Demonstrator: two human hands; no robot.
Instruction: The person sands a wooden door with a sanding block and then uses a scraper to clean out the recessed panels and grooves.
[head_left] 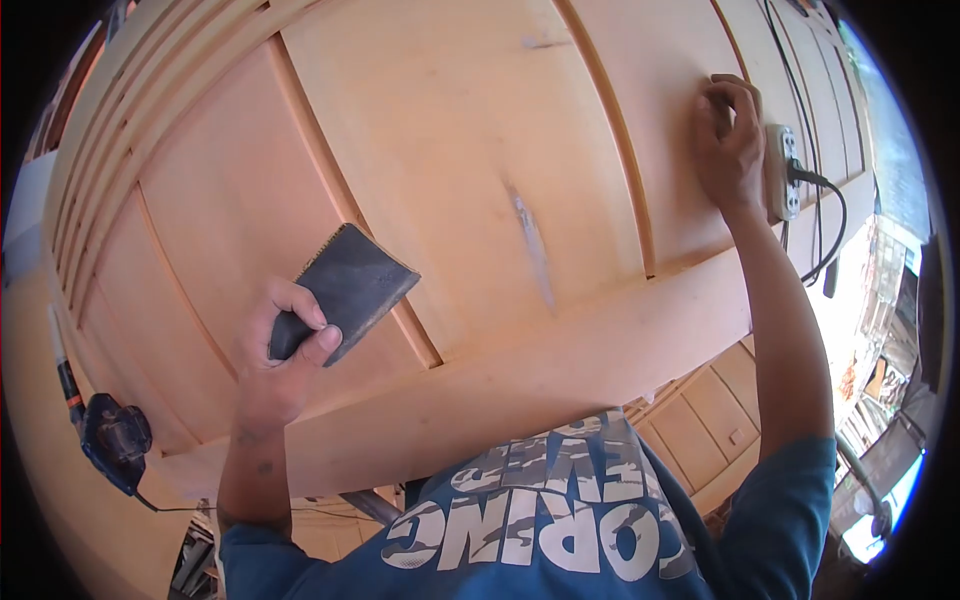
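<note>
My left hand [285,335] is closed on a folded dark grey sheet of sandpaper [355,285], thumb on top, held over the left part of a wooden panel door [450,150]. The sheet hides part of a groove strip under it. At the upper right of the door, my right hand [730,145] rests against the wood with its fingers curled round. Whatever is inside those fingers, if anything, is hidden. A pale filler patch [533,245] runs along the middle panel between both hands.
Close beside my right hand lies a white power strip [783,170] with a black plug and cord [840,215]. A dark power sander [115,435] stands at the lower left, its cord trailing right. Another panelled wooden piece [705,405] shows below the door's edge.
</note>
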